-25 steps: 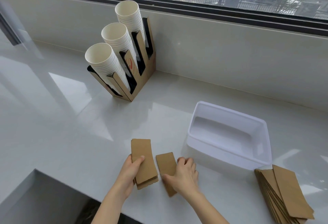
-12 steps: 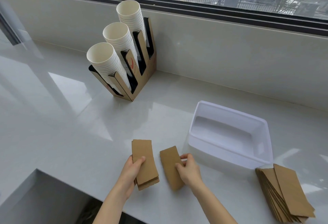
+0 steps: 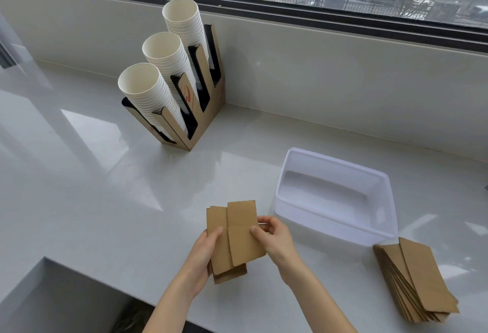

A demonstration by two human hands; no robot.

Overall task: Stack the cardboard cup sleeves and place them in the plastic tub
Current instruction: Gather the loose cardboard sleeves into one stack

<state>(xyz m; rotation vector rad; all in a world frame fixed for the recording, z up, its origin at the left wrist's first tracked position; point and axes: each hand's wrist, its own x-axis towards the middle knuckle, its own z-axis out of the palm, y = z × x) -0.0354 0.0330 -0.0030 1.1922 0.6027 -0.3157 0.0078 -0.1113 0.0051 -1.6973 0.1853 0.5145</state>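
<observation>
Head cam: left hand (image 3: 204, 252) gripping small sleeve stack (image 3: 224, 250) at 6 o'clock, right hand (image 3: 274, 240) pinching one sleeve (image 3: 244, 235) onto it, tub (image 3: 380, 232) empty, big pile (image 3: 417, 282) at 4 o'clock untouched.

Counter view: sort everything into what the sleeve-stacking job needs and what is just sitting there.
Part of the job:
single sleeve in the right hand
small stack under the left hand
fanned sleeve pile
white plastic tub

Just sitting there:
cup holder
three paper cup stacks
</observation>
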